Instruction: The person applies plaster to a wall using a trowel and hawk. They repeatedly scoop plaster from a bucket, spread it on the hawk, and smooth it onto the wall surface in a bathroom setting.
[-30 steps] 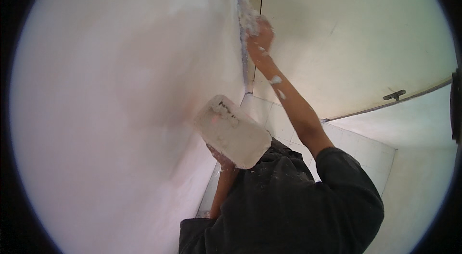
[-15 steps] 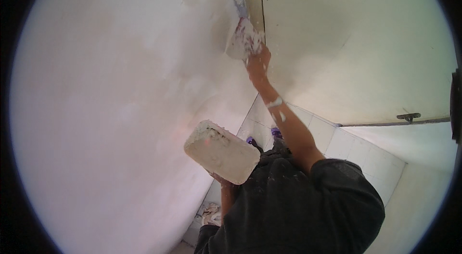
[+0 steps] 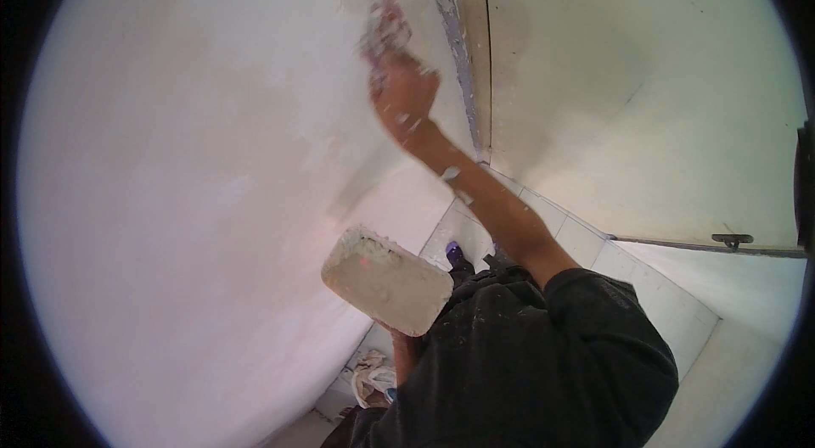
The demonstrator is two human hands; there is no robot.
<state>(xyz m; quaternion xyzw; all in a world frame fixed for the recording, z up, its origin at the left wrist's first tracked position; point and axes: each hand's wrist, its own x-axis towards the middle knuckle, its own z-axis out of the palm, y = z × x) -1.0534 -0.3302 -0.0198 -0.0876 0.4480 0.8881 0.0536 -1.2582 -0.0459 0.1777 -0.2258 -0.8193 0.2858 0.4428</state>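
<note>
My right hand is closed around a putty knife, whose blade is smeared by motion against the pale wall. White blobs of putty cling to the knife, the hand and the forearm. Below, a rectangular tub with a crusted rim holds smooth off-white putty. My left hand supports this tub from underneath; its fingers are mostly hidden by it. The tub is close to the wall and in front of my dark shirt.
Right of the knife runs a door frame with a rough, bluish edge, beside a pale door panel. A dark handle shows at the right. White floor tiles lie below, with a crumpled cloth or bag near the wall.
My right hand has swung left with the putty knife, from beside the door frame onto the wall, and the blade has turned. The tub stays nearly in place; the view has shifted slightly.
</note>
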